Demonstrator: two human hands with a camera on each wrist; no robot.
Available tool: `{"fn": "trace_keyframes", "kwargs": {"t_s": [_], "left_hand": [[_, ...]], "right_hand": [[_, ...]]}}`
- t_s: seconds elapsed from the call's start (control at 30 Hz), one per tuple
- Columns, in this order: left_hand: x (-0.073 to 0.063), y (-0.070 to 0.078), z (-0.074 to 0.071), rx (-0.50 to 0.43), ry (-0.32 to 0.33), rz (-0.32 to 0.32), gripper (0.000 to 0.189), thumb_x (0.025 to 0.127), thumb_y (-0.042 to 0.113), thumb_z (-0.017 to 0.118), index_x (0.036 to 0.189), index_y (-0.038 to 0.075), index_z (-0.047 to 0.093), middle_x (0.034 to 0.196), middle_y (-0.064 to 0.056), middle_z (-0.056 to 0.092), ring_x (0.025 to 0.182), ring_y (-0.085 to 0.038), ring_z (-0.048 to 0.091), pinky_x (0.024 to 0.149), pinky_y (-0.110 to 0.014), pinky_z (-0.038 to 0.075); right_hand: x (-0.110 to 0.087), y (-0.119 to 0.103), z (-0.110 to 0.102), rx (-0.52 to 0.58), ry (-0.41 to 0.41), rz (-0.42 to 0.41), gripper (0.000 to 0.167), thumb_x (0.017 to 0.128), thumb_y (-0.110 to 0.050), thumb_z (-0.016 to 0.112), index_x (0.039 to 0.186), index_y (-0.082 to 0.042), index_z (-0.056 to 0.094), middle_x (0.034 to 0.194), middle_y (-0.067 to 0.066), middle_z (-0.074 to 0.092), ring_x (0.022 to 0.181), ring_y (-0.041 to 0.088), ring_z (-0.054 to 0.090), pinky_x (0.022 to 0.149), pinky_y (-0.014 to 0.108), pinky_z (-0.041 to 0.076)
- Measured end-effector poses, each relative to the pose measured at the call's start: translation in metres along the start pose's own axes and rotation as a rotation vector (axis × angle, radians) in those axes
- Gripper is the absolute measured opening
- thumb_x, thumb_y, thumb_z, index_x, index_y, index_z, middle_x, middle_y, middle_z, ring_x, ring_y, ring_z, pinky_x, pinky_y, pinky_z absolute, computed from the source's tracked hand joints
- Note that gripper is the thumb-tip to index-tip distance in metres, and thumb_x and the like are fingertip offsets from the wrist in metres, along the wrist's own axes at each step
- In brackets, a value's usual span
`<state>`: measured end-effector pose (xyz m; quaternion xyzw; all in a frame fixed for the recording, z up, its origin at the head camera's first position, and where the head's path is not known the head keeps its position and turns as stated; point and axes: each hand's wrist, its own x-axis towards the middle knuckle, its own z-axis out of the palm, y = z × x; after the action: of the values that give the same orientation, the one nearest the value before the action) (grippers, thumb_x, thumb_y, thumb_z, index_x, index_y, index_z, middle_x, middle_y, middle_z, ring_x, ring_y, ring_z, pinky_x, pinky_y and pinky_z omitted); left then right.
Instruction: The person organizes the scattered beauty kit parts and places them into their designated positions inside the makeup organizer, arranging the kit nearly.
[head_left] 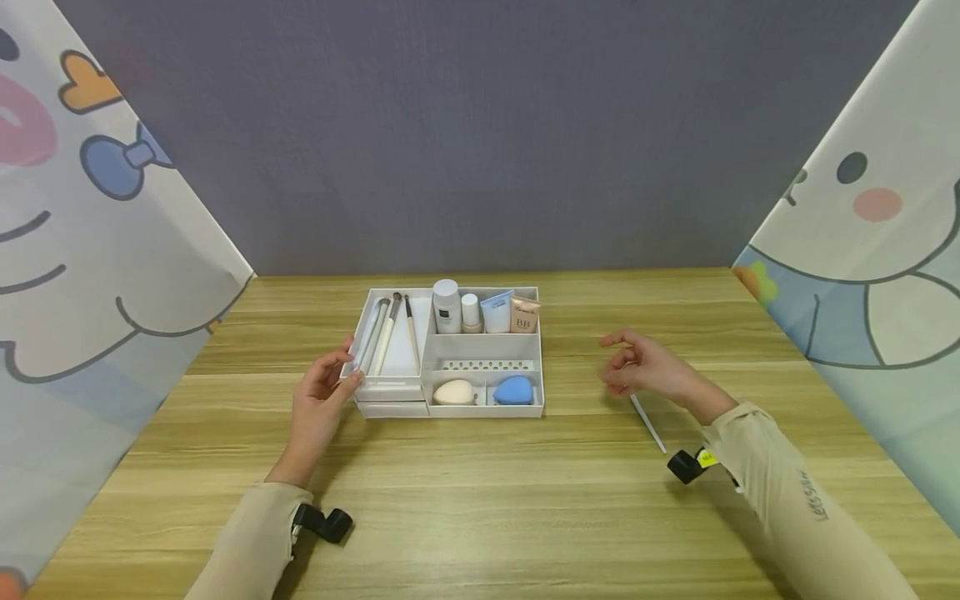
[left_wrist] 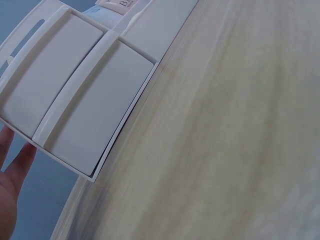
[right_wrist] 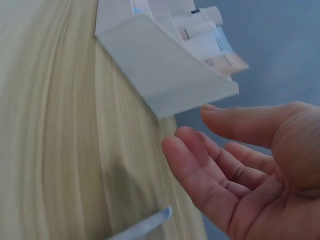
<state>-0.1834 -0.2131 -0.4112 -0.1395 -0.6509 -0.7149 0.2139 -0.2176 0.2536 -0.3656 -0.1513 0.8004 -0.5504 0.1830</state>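
Note:
A white desktop organizer (head_left: 362, 408) stands at mid-table, with makeup brushes (head_left: 389, 333) in its left tray. My left hand (head_left: 322, 404) rests its fingers against the organizer's left side, thumb near the front corner. In the left wrist view, fingers (left_wrist: 21, 165) touch the organizer beside its two drawer fronts (left_wrist: 97, 110). My right hand (head_left: 648, 367) hovers right of the organizer with loosely bent fingers and nothing in them. Just below it on the table lies a thin whitish stick (head_left: 648, 425). The right wrist view shows one end of the stick (right_wrist: 145, 225), its kind unclear.
The organizer's back right compartment holds a white bottle (head_left: 447, 308), a smaller bottle (head_left: 470, 312), a blue-white tube (head_left: 497, 313) and a beige BB tube (head_left: 524, 315). In front sit a cream makeup sponge (head_left: 454, 392) and a blue one (head_left: 513, 390). A grey panel (head_left: 480, 142) rises behind.

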Motion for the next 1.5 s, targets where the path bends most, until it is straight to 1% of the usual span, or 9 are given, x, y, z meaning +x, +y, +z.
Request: {"fn": "trace_keyframes", "kwargs": {"t_s": [0.2, 0.4, 0.47, 0.6, 0.77, 0.9, 1.0, 1.3, 1.5], "left_hand": [[0.001, 0.0, 0.001, 0.003, -0.001, -0.001, 0.02, 0.089, -0.021, 0.056, 0.107, -0.014, 0.055, 0.134, 0.005, 0.061, 0.125, -0.005, 0.055, 0.096, -0.018, 0.046], [0.001, 0.0, 0.001, 0.006, 0.0, 0.005, 0.02, 0.089, -0.021, 0.057, 0.107, -0.014, 0.055, 0.133, 0.005, 0.062, 0.125, -0.006, 0.055, 0.095, -0.018, 0.046], [0.002, 0.0, 0.001, 0.006, 0.0, 0.008, 0.02, 0.088, -0.021, 0.056, 0.107, -0.013, 0.056, 0.133, 0.005, 0.062, 0.125, -0.006, 0.056, 0.095, -0.018, 0.046], [0.002, -0.001, 0.001, -0.001, -0.004, 0.016, 0.02, 0.088, -0.022, 0.056, 0.107, -0.014, 0.055, 0.132, 0.006, 0.062, 0.125, -0.007, 0.056, 0.096, -0.018, 0.046], [0.003, -0.001, 0.001, -0.005, -0.009, 0.02, 0.02, 0.088, -0.021, 0.056, 0.107, -0.014, 0.055, 0.133, 0.005, 0.062, 0.125, -0.007, 0.055, 0.096, -0.018, 0.046], [0.003, -0.001, 0.001, -0.003, -0.01, 0.018, 0.021, 0.089, -0.021, 0.057, 0.107, -0.011, 0.057, 0.134, 0.004, 0.062, 0.125, -0.007, 0.055, 0.097, -0.019, 0.045], [0.003, -0.001, 0.0, -0.008, -0.012, 0.024, 0.021, 0.089, -0.021, 0.057, 0.106, -0.01, 0.058, 0.134, 0.005, 0.062, 0.125, -0.007, 0.055, 0.098, -0.019, 0.045], [0.002, -0.001, 0.001, -0.017, -0.01, 0.034, 0.022, 0.088, -0.022, 0.056, 0.107, -0.011, 0.057, 0.134, 0.004, 0.062, 0.125, -0.007, 0.055, 0.096, -0.019, 0.046], [0.001, -0.002, 0.0, -0.013, -0.004, 0.031, 0.021, 0.088, -0.022, 0.056, 0.107, -0.013, 0.056, 0.133, 0.005, 0.062, 0.125, -0.007, 0.056, 0.095, -0.018, 0.047]], "right_hand": [[-0.007, 0.008, -0.009, -0.045, 0.004, 0.044, 0.057, 0.091, 0.004, 0.064, 0.135, 0.017, 0.029, 0.083, 0.011, 0.06, 0.067, 0.021, 0.063, 0.063, 0.038, 0.058], [-0.014, 0.013, -0.015, -0.082, 0.01, 0.131, 0.059, 0.087, 0.002, 0.07, 0.131, 0.014, 0.033, 0.075, 0.009, 0.056, 0.055, 0.016, 0.056, 0.052, 0.031, 0.051], [-0.015, 0.015, -0.017, -0.1, 0.01, 0.162, 0.061, 0.086, 0.0, 0.072, 0.132, 0.013, 0.033, 0.076, 0.008, 0.056, 0.055, 0.016, 0.055, 0.051, 0.031, 0.051], [-0.016, 0.02, -0.018, -0.178, 0.011, 0.202, 0.059, 0.086, -0.005, 0.074, 0.131, 0.009, 0.038, 0.079, 0.008, 0.058, 0.057, 0.019, 0.058, 0.052, 0.035, 0.054], [-0.015, 0.025, -0.016, -0.243, 0.021, 0.223, 0.058, 0.082, -0.005, 0.076, 0.127, 0.007, 0.041, 0.078, 0.007, 0.058, 0.059, 0.02, 0.059, 0.052, 0.036, 0.054], [-0.011, 0.025, -0.013, -0.306, 0.033, 0.213, 0.057, 0.078, -0.002, 0.077, 0.125, 0.008, 0.045, 0.077, 0.008, 0.057, 0.058, 0.018, 0.057, 0.051, 0.034, 0.053], [-0.01, 0.023, -0.01, -0.343, 0.024, 0.207, 0.055, 0.078, -0.001, 0.076, 0.124, 0.008, 0.047, 0.08, 0.01, 0.056, 0.059, 0.018, 0.059, 0.051, 0.035, 0.054], [-0.009, 0.018, -0.006, -0.356, -0.016, 0.235, 0.053, 0.08, 0.002, 0.072, 0.127, 0.007, 0.048, 0.084, 0.013, 0.055, 0.06, 0.019, 0.059, 0.051, 0.038, 0.056], [-0.008, 0.017, -0.005, -0.367, -0.019, 0.239, 0.054, 0.077, 0.004, 0.07, 0.126, 0.007, 0.048, 0.083, 0.014, 0.055, 0.059, 0.018, 0.059, 0.05, 0.037, 0.056]]}}
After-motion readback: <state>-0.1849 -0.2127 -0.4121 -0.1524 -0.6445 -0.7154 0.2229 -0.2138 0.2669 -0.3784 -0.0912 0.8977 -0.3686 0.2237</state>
